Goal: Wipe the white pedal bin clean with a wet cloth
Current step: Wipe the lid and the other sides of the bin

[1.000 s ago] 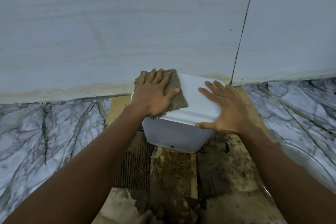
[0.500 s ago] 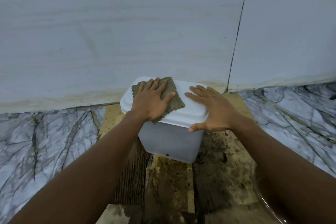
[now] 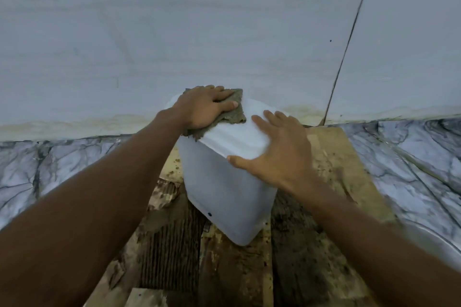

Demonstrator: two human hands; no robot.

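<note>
On stained boards (image 3: 324, 157) by the pale wall (image 3: 199, 32), the white pedal bin (image 3: 224, 194) stands shut. Lid-wiping seems the step in hand: the left hand (image 3: 204, 107) presses the cloth (image 3: 232, 114) flat at the far-left corner, and the right hand (image 3: 277, 154), fingers spread, steadies the lid, the 2 apart. Next, likely, a firm sweep across, then the sides. Marble floor (image 3: 50, 164) flanks the boards.

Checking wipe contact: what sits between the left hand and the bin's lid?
The grey-brown cloth lies between them, pressed under the left hand onto the white bin lid, as the head view shows.
</note>
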